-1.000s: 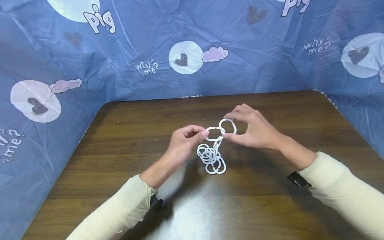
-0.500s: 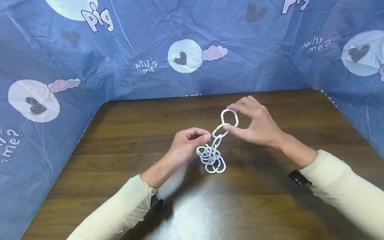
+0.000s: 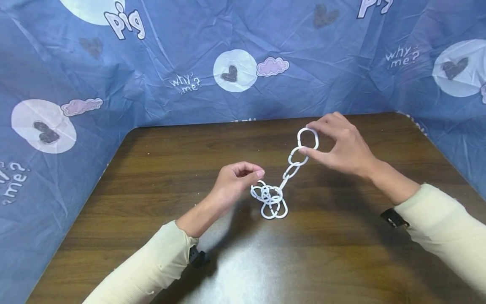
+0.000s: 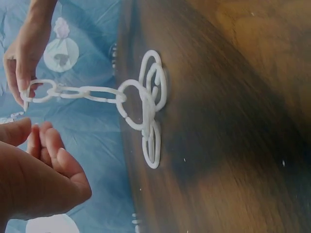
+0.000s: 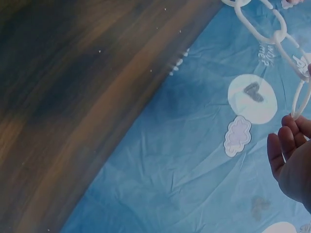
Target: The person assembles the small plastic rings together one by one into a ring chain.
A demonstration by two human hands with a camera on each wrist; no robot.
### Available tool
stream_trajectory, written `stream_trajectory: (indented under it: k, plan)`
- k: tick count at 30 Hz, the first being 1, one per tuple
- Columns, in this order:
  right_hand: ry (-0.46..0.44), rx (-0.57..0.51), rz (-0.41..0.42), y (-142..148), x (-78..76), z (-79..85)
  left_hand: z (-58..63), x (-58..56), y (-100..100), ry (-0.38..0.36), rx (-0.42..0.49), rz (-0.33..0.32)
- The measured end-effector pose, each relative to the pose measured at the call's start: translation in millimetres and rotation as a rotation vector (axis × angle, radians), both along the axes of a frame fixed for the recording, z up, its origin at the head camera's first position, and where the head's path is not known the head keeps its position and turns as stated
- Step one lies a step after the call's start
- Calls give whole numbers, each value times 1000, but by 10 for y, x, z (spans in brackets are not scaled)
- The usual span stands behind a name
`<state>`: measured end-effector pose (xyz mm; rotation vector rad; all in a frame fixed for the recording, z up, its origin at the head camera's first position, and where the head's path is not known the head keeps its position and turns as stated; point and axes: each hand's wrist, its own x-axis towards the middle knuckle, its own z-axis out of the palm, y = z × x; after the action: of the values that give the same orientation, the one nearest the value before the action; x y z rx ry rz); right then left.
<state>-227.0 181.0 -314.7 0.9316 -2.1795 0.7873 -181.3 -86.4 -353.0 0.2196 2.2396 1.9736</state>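
Observation:
A chain of white plastic links [image 4: 147, 109] runs from a heap on the table up to my right hand [image 3: 347, 145]. Between thumb and fingertips that hand pinches the end link [image 3: 298, 137], well above the wood, and several links slant down from it to the heap. My left hand [image 3: 237, 181] hovers just left of the heaped links [image 3: 268, 217], fingers loosely bent. In the left wrist view a gap shows between its thumb and fingers, with nothing held. The right wrist view catches the raised links [image 5: 255, 30] and the right fingertips at the end link.
The brown wood-grain table [image 3: 171, 152] has rounded far corners. Blue printed cloth [image 3: 152, 63] hangs behind it and at both sides. Small pale specks dot the tabletop. A dark strap piece [image 3: 395, 217] sits at the right cuff, another [image 3: 198, 256] at the left.
My left hand has let go of the link it held. My right hand has moved up and to the right, drawing the chain out of the heap into a slanting line.

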Motion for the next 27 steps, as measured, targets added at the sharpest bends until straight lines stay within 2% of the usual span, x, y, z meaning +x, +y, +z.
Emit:
stream_trajectory:
  k: [4, 9, 20, 24, 27]
  plan:
    - [33, -21, -17, 18, -19, 37, -17, 6, -13, 15, -107, -16]
    - [6, 35, -101, 62, -71, 37, -19, -4, -22, 29, -152, -24]
    - [-343, 260, -365, 451, -336, -358, 18, 9, -58, -19, -185, -12]
    - [-484, 299, -391, 566, -381, -503, 20, 10, -71, -22, -199, -9]
    - [-555, 325, -370, 624, -386, -594, 25, 11, -102, -26, -205, 1]
